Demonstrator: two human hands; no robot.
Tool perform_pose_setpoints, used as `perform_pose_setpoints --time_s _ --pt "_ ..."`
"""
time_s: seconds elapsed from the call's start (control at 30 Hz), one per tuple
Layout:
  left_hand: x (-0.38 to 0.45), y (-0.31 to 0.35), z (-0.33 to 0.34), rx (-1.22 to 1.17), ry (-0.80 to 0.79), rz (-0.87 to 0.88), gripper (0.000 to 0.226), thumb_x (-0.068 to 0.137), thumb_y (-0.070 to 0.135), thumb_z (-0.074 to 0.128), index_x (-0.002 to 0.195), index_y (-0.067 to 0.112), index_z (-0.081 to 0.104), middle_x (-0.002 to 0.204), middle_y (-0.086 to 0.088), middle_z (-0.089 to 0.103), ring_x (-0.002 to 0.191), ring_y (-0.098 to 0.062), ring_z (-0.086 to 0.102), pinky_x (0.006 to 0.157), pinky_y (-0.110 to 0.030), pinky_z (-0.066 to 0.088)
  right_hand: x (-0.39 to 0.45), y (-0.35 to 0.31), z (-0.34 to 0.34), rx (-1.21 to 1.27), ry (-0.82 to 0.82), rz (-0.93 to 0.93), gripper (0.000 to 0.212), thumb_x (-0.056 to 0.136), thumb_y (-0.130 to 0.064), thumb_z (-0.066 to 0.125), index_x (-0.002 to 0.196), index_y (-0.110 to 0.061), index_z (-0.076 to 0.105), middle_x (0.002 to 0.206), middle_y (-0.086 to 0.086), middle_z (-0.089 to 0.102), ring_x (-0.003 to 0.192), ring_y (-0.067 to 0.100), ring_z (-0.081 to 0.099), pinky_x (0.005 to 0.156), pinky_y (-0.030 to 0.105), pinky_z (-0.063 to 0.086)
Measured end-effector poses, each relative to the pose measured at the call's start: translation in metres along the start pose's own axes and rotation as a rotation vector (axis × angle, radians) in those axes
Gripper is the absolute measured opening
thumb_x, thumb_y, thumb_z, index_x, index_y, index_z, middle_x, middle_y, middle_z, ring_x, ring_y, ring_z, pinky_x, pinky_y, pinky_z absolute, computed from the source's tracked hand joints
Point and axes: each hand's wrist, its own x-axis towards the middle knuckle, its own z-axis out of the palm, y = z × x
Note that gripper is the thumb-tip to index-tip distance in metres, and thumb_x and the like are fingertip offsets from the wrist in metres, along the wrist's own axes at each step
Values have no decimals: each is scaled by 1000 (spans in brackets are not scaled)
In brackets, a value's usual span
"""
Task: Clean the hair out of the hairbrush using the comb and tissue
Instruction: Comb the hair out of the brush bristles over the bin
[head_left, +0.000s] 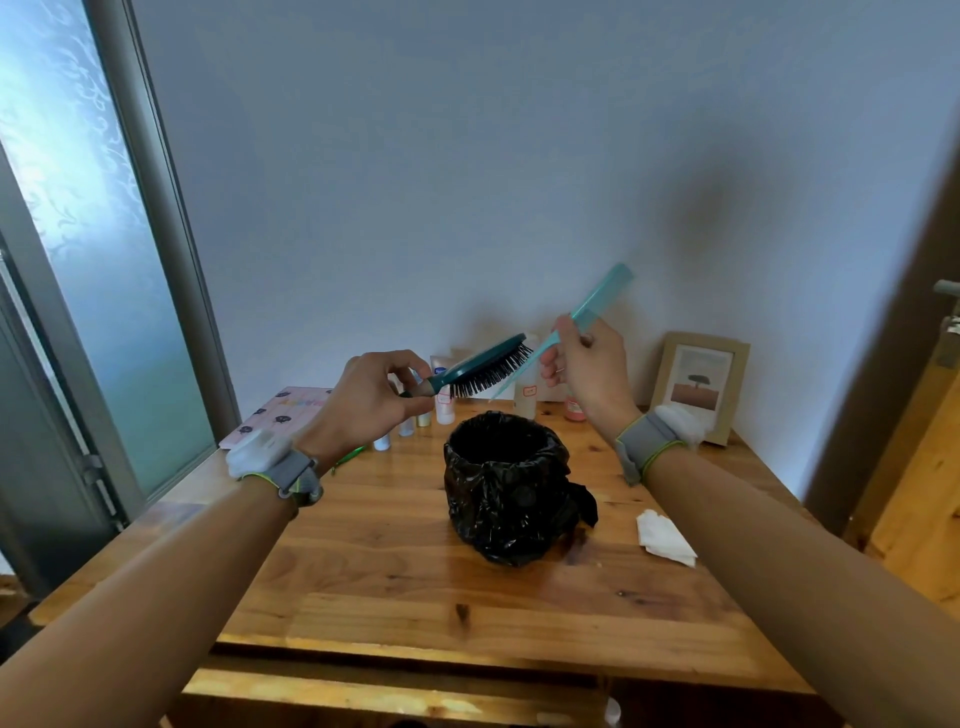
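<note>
1. Left hand (371, 397) is closed around the handle of the hairbrush (480, 371), fingers curled, thumb on top. Brush is held up in the air above the bin (506, 486).
2. Brush head points right and slightly up; dark bristles (491, 382) face down and toward the camera. Teal back faces up.
3. Right hand (584, 374) is closed in a pinch on the comb (566, 327), gripping it about mid-length. Fingers wrapped, no gap visible.
4. Comb is light teal, held on a diagonal: wide end high and to the right, thin tail end low and to the left, near the tip of the brush head. Cannot tell if the tail touches the bristles; it sits just beside them.
5. Both tools are over the far side of the bin, which has a black bag liner and stands mid-table (395, 561).
6. Tissue (665, 535) lies flat on the wooden table, right of the bin, untouched, below the right forearm.
7. Both wrists carry grey straps with white modules: left (260, 452), right (675, 421).
8. Back of table against the wall: small bottles (444, 402), a picture frame (698, 387) at right, a patterned pink sheet (280, 413) at left.
9. Hair in the bristles: too small to tell.
</note>
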Motion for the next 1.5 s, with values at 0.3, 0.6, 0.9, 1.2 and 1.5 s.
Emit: perform_pose_setpoints --time_s 0.3,0.6,0.9,1.2,1.5 --pt "-1 0 -1 37 3 -26 21 71 16 82 85 26 71 75 9 68 57 -17 61 59 -25 44 -35 26 -19 -451 -86 -259 31 100 -35 51 89 -8 63 67 5 68 58 17 66 60 44 59" --pt "3 -1 -1 65 20 -54 20 68 19 83 81 29 72 72 12 69 66 -16 63 69 -34 51 -32 -22 -13 -195 292 -635 14 100 -33 43 93 -29 54 67 -7 57 63 25 63 59 45 54" --pt "1 -8 -2 106 0 -31 22 68 17 83 82 31 72 74 10 69 64 -21 65 66 -34 50 -31 -17 3 -298 62 -576 18 98 -35 46 96 -23 59 69 -17 60 63 8 63 66 45 58" --pt "0 -14 -3 5 5 -53 23 68 15 84 84 28 74 73 7 70 51 -1 56 61 -24 46 -32 0 -1 -370 -29 -572 22 99 -27 55 101 -12 70 76 -7 66 72 7 69 66 36 59" --pt "0 -11 -3 0 2 -22 23 68 16 85 83 30 74 72 9 69 49 1 57 59 -21 43 -34 26 -11 -512 -165 -352 22 96 -29 60 98 -11 73 80 1 75 75 9 71 75 43 59"
